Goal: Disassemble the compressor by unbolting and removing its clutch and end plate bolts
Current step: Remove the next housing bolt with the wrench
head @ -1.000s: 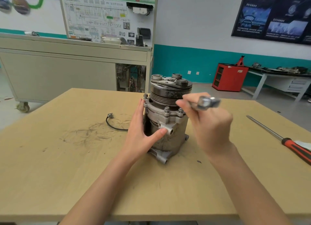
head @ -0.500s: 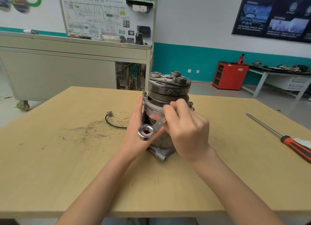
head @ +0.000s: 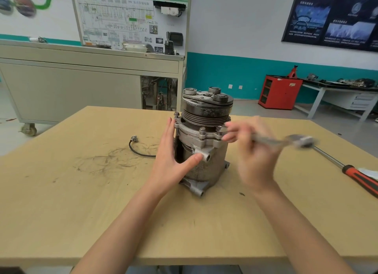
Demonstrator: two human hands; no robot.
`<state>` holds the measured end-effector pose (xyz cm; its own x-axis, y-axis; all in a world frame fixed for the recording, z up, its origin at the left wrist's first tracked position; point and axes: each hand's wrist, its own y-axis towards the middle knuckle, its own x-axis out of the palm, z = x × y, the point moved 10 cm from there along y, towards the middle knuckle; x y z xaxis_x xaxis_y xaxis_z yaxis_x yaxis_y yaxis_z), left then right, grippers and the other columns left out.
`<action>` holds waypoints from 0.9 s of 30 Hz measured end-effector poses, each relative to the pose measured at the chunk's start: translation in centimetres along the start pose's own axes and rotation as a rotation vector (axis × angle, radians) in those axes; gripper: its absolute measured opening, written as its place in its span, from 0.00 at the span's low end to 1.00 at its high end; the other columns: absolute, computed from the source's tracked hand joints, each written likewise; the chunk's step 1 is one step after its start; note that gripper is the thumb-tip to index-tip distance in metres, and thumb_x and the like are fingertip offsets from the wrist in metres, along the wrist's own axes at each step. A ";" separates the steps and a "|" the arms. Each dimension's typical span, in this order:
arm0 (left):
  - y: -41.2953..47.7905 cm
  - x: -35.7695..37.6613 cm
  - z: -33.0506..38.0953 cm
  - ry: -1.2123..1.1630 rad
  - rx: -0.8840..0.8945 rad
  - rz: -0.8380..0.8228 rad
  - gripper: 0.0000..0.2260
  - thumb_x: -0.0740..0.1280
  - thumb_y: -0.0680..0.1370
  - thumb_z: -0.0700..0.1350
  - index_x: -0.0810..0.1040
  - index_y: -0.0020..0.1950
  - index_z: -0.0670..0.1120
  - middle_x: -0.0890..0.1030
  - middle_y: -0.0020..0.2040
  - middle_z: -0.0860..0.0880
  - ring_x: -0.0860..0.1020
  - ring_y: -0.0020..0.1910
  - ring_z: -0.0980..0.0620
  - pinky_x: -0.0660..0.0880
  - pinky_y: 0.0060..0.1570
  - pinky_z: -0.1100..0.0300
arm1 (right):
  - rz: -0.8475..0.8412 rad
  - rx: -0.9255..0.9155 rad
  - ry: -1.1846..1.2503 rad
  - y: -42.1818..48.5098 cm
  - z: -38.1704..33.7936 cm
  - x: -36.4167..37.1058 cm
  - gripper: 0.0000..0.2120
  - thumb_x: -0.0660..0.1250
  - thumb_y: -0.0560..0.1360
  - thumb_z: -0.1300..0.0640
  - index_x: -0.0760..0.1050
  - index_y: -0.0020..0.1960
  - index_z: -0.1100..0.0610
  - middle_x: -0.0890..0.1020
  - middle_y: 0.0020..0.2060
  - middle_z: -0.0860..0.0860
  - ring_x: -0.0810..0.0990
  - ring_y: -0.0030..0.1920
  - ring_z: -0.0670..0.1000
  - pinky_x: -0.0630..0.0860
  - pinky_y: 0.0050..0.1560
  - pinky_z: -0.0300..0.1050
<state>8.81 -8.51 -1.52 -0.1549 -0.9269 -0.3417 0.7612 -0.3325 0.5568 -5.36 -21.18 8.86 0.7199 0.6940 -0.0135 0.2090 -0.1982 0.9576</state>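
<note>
A grey compressor [head: 204, 148] stands upright on the wooden table [head: 86, 202], its dark clutch pulley [head: 206, 107] on top. Bolts [head: 202, 131] stand in the flange under the pulley. My left hand [head: 171, 161] lies flat against the compressor's left side, thumb across the front by a port. My right hand [head: 253, 150] is blurred to the right of the compressor and grips a silver wrench [head: 286, 141]. One wrench end meets a bolt on the flange's right side; the other end points right.
A screwdriver [head: 351, 171] with a red-and-black handle lies at the table's right edge. A short black wire [head: 137, 148] lies left of the compressor. Behind the table are a grey cabinet with a diagram board [head: 131, 19] and a red cabinet [head: 280, 92].
My right hand has swung the wrench from the compressor's front left round to the right. The left hand has stayed on the compressor's side.
</note>
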 end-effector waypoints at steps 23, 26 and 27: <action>0.0 0.1 0.0 0.009 -0.011 -0.015 0.48 0.64 0.66 0.73 0.45 0.78 0.60 0.47 0.78 0.64 0.47 0.74 0.71 0.49 0.66 0.74 | -0.121 -0.367 -0.566 1.9 -4.2 1.9 0.26 0.57 0.80 0.49 0.79 0.35 0.66 0.79 0.27 0.57 0.77 0.23 0.54 0.71 0.22 0.43; 0.1 0.2 -0.3 -0.004 -0.020 -0.015 0.49 0.64 0.65 0.74 0.47 0.79 0.58 0.52 0.79 0.60 0.51 0.76 0.64 0.54 0.73 0.61 | -0.133 -0.485 -0.765 0.2 -5.5 3.4 0.16 0.68 0.76 0.54 0.78 0.33 0.62 0.77 0.27 0.54 0.72 0.22 0.51 0.65 0.21 0.39; 0.1 0.2 -0.5 -0.007 -0.030 -0.012 0.50 0.64 0.64 0.74 0.48 0.79 0.57 0.54 0.79 0.59 0.53 0.76 0.62 0.56 0.74 0.57 | -0.123 -0.496 -0.788 0.0 -5.9 3.6 0.15 0.67 0.76 0.55 0.77 0.33 0.61 0.76 0.27 0.53 0.69 0.22 0.49 0.62 0.22 0.38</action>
<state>9.14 -8.59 -1.89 -0.1683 -0.9243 -0.3427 0.7781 -0.3380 0.5295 -6.68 -14.60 10.49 0.9900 -0.0142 -0.1403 0.1384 0.2888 0.9473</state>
